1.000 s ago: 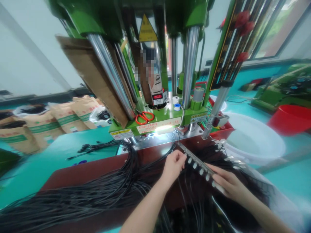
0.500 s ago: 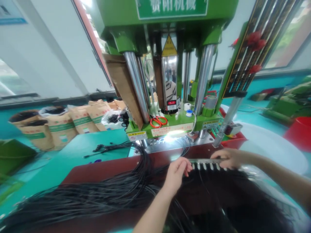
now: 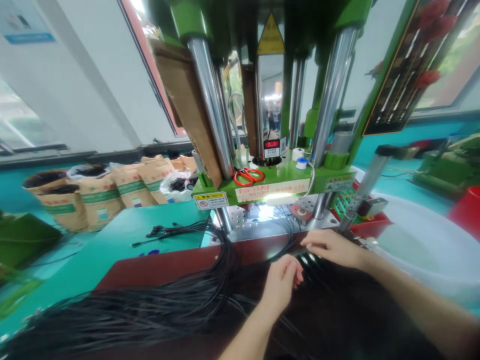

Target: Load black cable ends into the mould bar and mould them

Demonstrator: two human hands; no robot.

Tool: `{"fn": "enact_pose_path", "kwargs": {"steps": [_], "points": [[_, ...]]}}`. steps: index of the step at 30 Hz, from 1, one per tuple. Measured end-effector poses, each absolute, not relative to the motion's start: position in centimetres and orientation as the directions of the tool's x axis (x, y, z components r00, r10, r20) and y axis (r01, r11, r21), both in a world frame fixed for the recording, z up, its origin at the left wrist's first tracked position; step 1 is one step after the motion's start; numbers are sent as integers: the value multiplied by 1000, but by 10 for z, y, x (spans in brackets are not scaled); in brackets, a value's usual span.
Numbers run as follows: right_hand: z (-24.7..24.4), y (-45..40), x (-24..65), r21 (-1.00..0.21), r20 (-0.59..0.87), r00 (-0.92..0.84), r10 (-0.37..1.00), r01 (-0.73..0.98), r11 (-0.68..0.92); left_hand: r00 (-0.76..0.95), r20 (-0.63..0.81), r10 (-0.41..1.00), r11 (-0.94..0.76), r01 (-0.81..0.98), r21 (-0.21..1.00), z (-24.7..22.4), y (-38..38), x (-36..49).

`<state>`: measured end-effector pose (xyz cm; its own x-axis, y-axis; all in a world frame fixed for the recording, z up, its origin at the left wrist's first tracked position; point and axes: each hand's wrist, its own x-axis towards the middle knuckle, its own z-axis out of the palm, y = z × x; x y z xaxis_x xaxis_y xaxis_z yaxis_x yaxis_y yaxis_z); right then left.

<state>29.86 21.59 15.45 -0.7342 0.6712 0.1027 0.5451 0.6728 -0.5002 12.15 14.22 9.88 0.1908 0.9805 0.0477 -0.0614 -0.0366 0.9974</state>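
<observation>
My left hand (image 3: 282,281) is closed, its fingers curled at the near side of the machine; whatever it grips is too small to make out. Just to its right my right hand (image 3: 332,247) reaches over a thin strip with small pale connector ends (image 3: 308,258), partly hidden under its fingers. Its fingers are bent together on that strip's edge, and the hold is blurred. Black cables (image 3: 150,305) spread in a thick bundle across the dark red surface (image 3: 161,265) to the left. Thin cables run up to the lit metal plate (image 3: 243,220) of the green machine.
Red-handled scissors (image 3: 248,176) and a blue-and-white spool (image 3: 301,163) rest on the green machine ledge (image 3: 217,189). Paper sacks (image 3: 99,200) stand at the back left. A white tub (image 3: 416,240) and a red tray (image 3: 375,226) are at the right.
My right hand has moved left, close to my left hand, covering much of the connector row. My left hand is slightly lower and farther right. The view has tilted down and nearer the machine.
</observation>
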Motion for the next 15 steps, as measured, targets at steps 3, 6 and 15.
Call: {"fn": "enact_pose_path", "kwargs": {"steps": [3, 6, 15], "points": [[168, 194, 281, -503, 197, -736, 648, 491, 711, 200, 72, 977, -81, 36, 996, 95, 143, 122], [168, 184, 270, -453, 186, -736, 651, 524, 721, 193, 93, 977, -117, 117, 986, 93, 143, 122], [155, 181, 261, -219, 243, -667, 704, 669, 710, 159, 127, 979, -165, 256, 953, 95, 146, 123]]}}
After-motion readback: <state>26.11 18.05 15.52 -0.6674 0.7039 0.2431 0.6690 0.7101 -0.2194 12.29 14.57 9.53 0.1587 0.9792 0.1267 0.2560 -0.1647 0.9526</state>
